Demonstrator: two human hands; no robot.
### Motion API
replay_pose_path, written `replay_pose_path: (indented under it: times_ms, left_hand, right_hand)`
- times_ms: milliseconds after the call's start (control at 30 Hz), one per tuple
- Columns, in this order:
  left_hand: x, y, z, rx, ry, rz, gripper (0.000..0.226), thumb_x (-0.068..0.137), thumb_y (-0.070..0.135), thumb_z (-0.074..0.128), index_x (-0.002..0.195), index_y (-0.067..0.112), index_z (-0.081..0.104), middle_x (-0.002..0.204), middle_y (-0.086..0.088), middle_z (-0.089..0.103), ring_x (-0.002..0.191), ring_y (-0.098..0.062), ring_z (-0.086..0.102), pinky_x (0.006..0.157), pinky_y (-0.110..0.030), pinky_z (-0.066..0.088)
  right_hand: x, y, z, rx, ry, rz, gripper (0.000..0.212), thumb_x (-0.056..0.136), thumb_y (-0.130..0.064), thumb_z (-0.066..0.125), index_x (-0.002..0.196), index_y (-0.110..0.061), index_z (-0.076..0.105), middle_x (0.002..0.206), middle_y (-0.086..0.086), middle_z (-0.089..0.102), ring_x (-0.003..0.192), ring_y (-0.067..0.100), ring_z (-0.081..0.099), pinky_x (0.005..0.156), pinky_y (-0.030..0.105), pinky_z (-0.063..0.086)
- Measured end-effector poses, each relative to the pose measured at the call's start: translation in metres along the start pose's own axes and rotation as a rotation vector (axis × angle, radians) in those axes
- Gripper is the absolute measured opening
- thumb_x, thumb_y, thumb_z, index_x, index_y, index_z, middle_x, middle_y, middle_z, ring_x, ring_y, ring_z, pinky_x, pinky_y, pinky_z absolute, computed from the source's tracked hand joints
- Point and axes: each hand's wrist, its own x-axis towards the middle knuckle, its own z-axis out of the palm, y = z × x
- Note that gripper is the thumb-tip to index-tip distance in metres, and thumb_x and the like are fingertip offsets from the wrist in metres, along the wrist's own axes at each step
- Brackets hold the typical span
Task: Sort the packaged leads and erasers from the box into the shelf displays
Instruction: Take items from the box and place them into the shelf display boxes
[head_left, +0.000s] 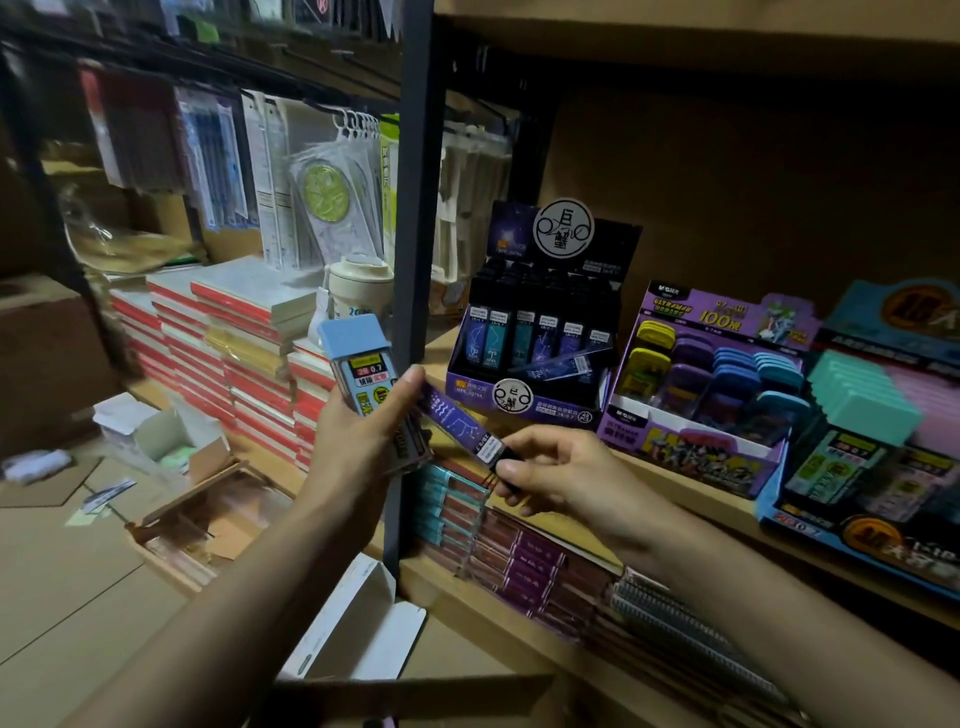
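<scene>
post behind case in left hand; display beyond tube in right hand

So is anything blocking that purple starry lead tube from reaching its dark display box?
The gap between the slim purple constellation-print lead tube in the right hand and the dark purple cardboard display box looks open. One matching tube lies slantwise across its front row.

Red-spined notebook stacks left; cream tumbler behind; hanging ruler packs above

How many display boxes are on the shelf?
3: dark constellation display left, purple display middle, blue display at the right edge; more may be out of frame.
</scene>
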Motion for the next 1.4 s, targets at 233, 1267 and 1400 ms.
replay_pose_path:
  times_ms: [233,1267,1400]
  left_hand:
    - [-0.004,-0.01,0.007,0.049,-0.116,-0.061,0.041,0.062,0.03,0.068,0.099,0.024,0.053,0.094,-0.001,0.064,0.087,-0.015,0.063,0.067,-0.03,0.048]
    - [0.095,-0.015,0.132,0.75,-0.469,0.21,0.029,0.077,0.011,0.075,0.099,0.013,0.057,0.095,-0.003,0.064,0.09,-0.017,0.062,0.079,-0.034,0.053]
    - [0.089,-0.037,0.139,0.786,-0.346,0.254,0.03,0.077,0.018,0.076,0.096,0.02,0.052,0.091,0.007,0.063,0.089,-0.014,0.062,0.08,-0.041,0.054]
  right_hand:
    - [0.002,-0.019,-0.041,0.206,0.211,-0.097,0.008,0.088,-0.007,0.059,0.092,-0.004,0.065,0.073,0.003,0.063,0.063,0.005,0.06,0.059,0.015,0.051]
    - [-0.042,-0.02,-0.139,-0.049,0.773,-0.488,0.01,0.091,-0.006,0.055,0.094,-0.012,0.062,0.08,0.0,0.063,0.067,-0.003,0.061,0.059,0.009,0.047]
    - [-0.044,-0.02,-0.138,-0.036,0.772,-0.496,0.012,0.091,-0.005,0.054,0.091,-0.014,0.061,0.079,-0.001,0.064,0.067,-0.002,0.061,0.059,0.011,0.048]
